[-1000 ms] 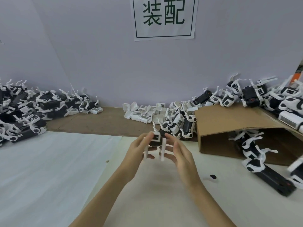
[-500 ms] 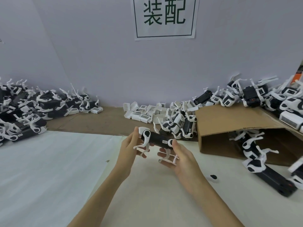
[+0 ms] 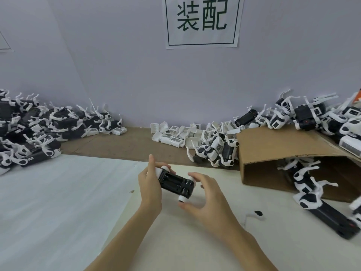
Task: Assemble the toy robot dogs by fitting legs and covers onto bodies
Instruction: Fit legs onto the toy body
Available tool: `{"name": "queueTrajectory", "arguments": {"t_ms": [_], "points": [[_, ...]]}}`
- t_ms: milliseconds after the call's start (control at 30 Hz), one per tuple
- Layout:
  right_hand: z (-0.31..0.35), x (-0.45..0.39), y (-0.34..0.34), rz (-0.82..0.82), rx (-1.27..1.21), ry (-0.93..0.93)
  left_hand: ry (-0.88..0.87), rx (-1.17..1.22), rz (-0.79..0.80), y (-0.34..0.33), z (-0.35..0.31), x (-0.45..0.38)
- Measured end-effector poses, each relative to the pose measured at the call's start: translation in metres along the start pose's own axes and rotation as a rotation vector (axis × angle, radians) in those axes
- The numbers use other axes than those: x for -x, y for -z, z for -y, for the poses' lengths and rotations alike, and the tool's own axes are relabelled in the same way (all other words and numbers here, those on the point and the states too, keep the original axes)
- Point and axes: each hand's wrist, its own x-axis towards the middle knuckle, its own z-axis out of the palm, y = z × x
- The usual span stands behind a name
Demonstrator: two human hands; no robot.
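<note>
Over the middle of the bench (image 3: 58, 202), both hands grip one black dog body (image 3: 175, 181), open side up: left hand (image 3: 149, 184) holds its far end, right hand (image 3: 203, 194) pinches its near end. Legs seem fitted; next likely a cover (image 3: 172, 140) from the pile at the far edge.

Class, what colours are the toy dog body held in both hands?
The toy dog body is black with white joints at its ends, seen in the head view.
</note>
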Motion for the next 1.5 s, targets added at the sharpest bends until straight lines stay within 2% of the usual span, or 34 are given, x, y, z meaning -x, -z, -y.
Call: {"name": "queueTrajectory", "arguments": {"t_ms": [133, 200, 300, 367, 433, 500, 633, 800, 867, 967, 1000, 1100, 1167, 1267, 1333, 1400, 1500], "points": [[-0.001, 0.001, -0.011, 0.000, 0.019, -0.038, -0.177, -0.102, 0.071, 0.000, -0.002, 0.000], [-0.003, -0.002, -0.011, 0.038, -0.003, -0.097, -0.386, -0.229, 0.155, 0.000, -0.005, 0.004], [-0.007, -0.004, -0.003, 0.076, -0.038, -0.135, -0.857, -0.603, 0.312, 0.005, -0.010, 0.006], [-0.010, -0.003, 0.007, 0.078, -0.043, -0.107, -1.112, -0.791, 0.400, 0.006, -0.013, 0.005], [-0.012, -0.002, 0.015, 0.065, -0.001, -0.082, -1.246, -0.863, 0.405, 0.002, -0.013, 0.006], [-0.010, -0.003, 0.019, 0.045, 0.073, -0.042, -1.292, -0.875, 0.386, -0.003, -0.013, 0.010], [-0.007, -0.004, 0.019, 0.055, 0.141, 0.017, -1.173, -0.791, 0.476, -0.005, -0.017, 0.016], [-0.012, -0.004, 0.018, 0.065, 0.103, -0.028, -0.920, -0.714, 0.465, -0.002, -0.023, 0.011], [-0.011, -0.005, 0.018, 0.036, 0.038, -0.063, -0.736, -0.644, 0.412, 0.000, -0.022, 0.006], [-0.005, -0.005, 0.015, -0.029, -0.032, -0.094, -0.220, -0.282, 0.399, 0.004, -0.025, -0.005], [-0.002, -0.004, 0.012, -0.044, -0.053, -0.078, -0.117, -0.215, 0.378, 0.006, -0.024, -0.009], [0.007, -0.002, 0.004, -0.065, -0.076, -0.019, -0.048, -0.226, 0.315, 0.011, -0.017, -0.015], [0.013, -0.004, -0.003, -0.066, -0.127, -0.039, 0.102, -0.142, 0.257, 0.012, -0.009, -0.018], [0.016, -0.018, -0.017, -0.079, -0.303, -0.129, 0.303, -0.037, 0.079, 0.013, 0.003, -0.028], [0.014, -0.040, -0.026, -0.083, -0.400, -0.204, 0.317, 0.010, -0.058, 0.018, 0.006, -0.037], [0.007, -0.073, -0.034, -0.083, -0.388, -0.236, 0.243, 0.017, -0.170, 0.027, 0.006, -0.045], [-0.010, -0.128, -0.049, -0.039, -0.133, -0.202, 0.125, -0.055, -0.270, 0.041, 0.009, -0.054]]}}
